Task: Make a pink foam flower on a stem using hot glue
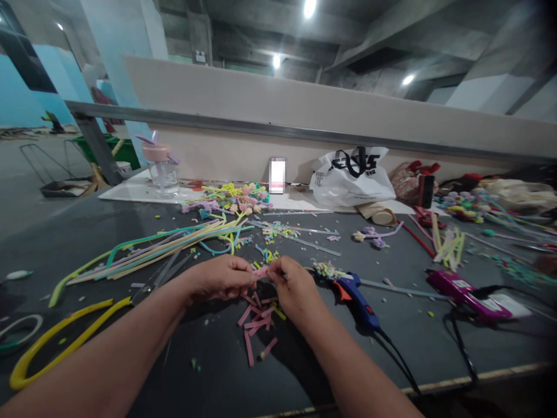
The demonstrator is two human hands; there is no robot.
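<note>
A small pink strip (pixel 261 271) is pinched between both of my hands above the dark tabletop. My left hand (pixel 224 276) grips its left end, fingers closed. At the other end, my right hand (pixel 293 284) is closed on the same strip with thumb and forefinger. Just below lie several loose pink strips (pixel 256 319), scattered in a small heap. To the right of my right hand rests a blue glue gun (pixel 359 302) with an orange trigger, its nozzle among yellow and green crumbs. Yellow-handled scissors (pixel 69 316) lie left, partly behind my left forearm.
Long coloured fuzzy stems (pixel 169 247) lie left, with a bundle of pastel flowers (pixel 237 197) behind. A lidded clear cup (pixel 161 168), a phone (pixel 277 175) and a white bag (pixel 352 177) stand at the back. A purple glue gun (pixel 470 296) with a cord is at right.
</note>
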